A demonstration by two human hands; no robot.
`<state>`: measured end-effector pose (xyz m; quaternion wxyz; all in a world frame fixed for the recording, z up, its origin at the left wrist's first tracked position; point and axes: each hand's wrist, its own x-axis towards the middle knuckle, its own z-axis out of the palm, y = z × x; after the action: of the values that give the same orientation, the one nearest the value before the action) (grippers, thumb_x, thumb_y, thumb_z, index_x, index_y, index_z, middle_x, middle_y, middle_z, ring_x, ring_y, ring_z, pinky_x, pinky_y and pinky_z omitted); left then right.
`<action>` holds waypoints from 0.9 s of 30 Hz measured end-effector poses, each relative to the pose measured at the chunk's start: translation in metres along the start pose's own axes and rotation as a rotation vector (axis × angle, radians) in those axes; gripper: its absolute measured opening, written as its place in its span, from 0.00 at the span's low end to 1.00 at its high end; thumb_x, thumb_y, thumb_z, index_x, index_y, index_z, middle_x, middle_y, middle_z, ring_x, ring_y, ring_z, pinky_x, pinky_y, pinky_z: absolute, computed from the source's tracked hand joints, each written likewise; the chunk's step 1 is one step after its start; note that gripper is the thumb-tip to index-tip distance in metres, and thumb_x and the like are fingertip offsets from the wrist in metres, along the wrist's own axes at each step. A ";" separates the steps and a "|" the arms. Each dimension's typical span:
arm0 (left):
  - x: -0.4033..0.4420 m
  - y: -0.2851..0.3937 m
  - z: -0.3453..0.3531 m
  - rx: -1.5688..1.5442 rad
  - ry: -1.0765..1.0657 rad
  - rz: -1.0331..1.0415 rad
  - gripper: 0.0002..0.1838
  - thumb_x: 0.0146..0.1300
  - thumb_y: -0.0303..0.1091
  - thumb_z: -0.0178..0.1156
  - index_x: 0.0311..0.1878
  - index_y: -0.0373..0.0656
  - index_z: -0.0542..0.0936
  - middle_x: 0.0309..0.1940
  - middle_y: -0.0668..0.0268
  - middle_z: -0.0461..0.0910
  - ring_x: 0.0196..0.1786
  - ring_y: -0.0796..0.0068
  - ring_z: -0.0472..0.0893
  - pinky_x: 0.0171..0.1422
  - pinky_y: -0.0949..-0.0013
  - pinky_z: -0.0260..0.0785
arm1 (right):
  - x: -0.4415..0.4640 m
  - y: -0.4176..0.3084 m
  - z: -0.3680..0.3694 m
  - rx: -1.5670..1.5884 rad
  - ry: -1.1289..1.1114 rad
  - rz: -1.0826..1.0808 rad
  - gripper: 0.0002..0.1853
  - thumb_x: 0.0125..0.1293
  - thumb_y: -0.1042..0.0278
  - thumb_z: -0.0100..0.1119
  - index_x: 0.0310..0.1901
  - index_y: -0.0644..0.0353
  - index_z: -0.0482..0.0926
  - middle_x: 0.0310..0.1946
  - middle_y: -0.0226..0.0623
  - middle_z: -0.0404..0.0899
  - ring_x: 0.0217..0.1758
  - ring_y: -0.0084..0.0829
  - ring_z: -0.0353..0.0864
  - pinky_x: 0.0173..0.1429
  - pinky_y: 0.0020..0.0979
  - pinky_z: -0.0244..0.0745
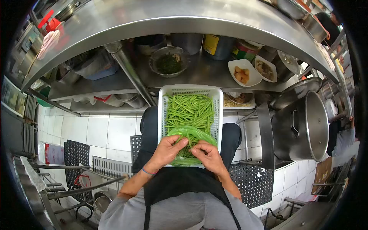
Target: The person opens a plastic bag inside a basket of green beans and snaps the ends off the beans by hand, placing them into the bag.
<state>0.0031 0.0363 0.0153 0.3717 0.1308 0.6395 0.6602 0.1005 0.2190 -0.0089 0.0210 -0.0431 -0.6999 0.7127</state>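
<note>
A white plastic basket (219, 111) rests between my knees, its far part heaped with long green beans (189, 109). At its near end lies a translucent green plastic bag (180, 162) with more beans inside. Over the bag's mouth, my left hand (167, 151) is closed in a pinch on a green bean. Close beside it, my right hand (210, 156) also pinches at a green bean with thumb and forefinger. The fingertips nearly meet, and the ends of the beans between them are partly hidden.
A steel worktable (191, 25) spans in front, above a lower shelf. On that shelf are a bowl of dark greens (168, 63) and white dishes of food (244, 73). A large steel pot (299, 126) stands at right; another person's sleeve (344, 142) shows behind it.
</note>
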 end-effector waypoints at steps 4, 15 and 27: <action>-0.005 0.005 0.006 0.009 -0.002 0.055 0.14 0.76 0.38 0.60 0.47 0.35 0.84 0.35 0.77 0.81 0.39 0.90 0.73 0.43 0.77 0.69 | 0.000 -0.003 0.004 -0.036 -0.019 0.027 0.06 0.71 0.72 0.64 0.40 0.67 0.85 0.29 0.29 0.75 0.29 0.18 0.69 0.33 0.25 0.64; -0.006 -0.009 -0.004 -0.083 0.020 -0.052 0.16 0.75 0.39 0.59 0.29 0.43 0.78 0.20 0.77 0.71 0.23 0.87 0.65 0.28 0.77 0.57 | 0.009 -0.033 0.004 -0.480 0.255 -0.389 0.12 0.64 0.79 0.66 0.49 0.65 0.85 0.28 0.40 0.75 0.29 0.36 0.75 0.36 0.36 0.71; -0.005 -0.014 -0.003 -0.058 0.011 -0.066 0.15 0.75 0.36 0.58 0.29 0.44 0.79 0.20 0.77 0.70 0.23 0.87 0.64 0.27 0.77 0.56 | 0.015 -0.023 0.012 -0.580 0.224 -0.505 0.08 0.60 0.82 0.67 0.41 0.66 0.84 0.28 0.42 0.75 0.31 0.42 0.77 0.38 0.39 0.74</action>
<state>0.0093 0.0295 0.0035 0.3936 0.0952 0.6261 0.6663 0.0839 0.2087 0.0137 0.2586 0.0485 -0.8540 0.4490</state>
